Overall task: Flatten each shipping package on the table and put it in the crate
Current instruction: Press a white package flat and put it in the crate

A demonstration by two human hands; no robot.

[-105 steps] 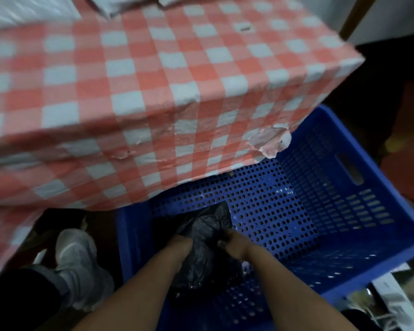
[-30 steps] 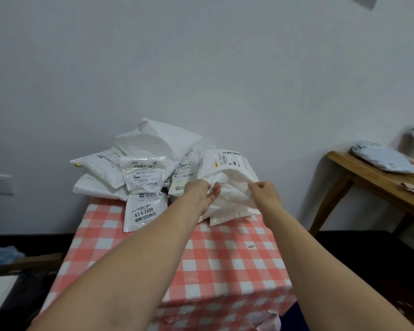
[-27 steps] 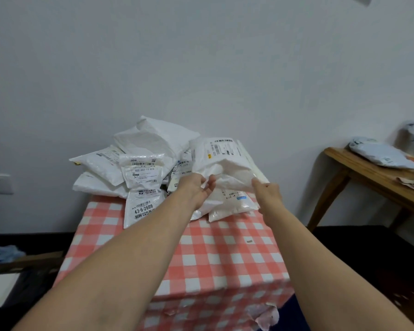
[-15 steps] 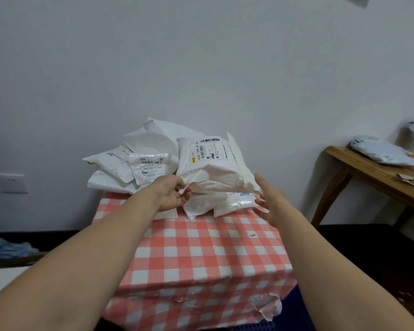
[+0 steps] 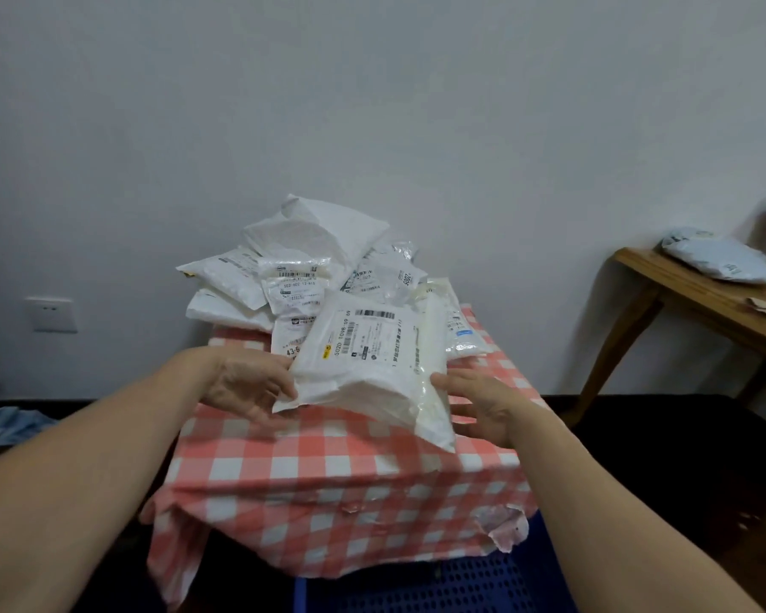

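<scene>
A puffy white shipping package [image 5: 372, 369] with a barcode label is held above the near part of the checked table [image 5: 328, 471]. My left hand [image 5: 248, 382] grips its lower left corner. My right hand [image 5: 483, 404] sits at the package's right edge with fingers straight, touching or just beside it. A pile of several white packages [image 5: 310, 258] lies at the table's far end against the wall. A strip of the blue perforated crate [image 5: 438, 586] shows on the floor below the table's front edge.
A wooden side table [image 5: 699, 298] at the right carries a grey package [image 5: 717, 258]. A wall socket [image 5: 52, 314] is at the left, with blue cloth [image 5: 5, 426] on the floor below it. The tablecloth's front right corner is torn.
Both hands left the black bag in the crate and reached to the pile. The white package was lifted off the pile and pulled toward me; my right hand let go and opened.
</scene>
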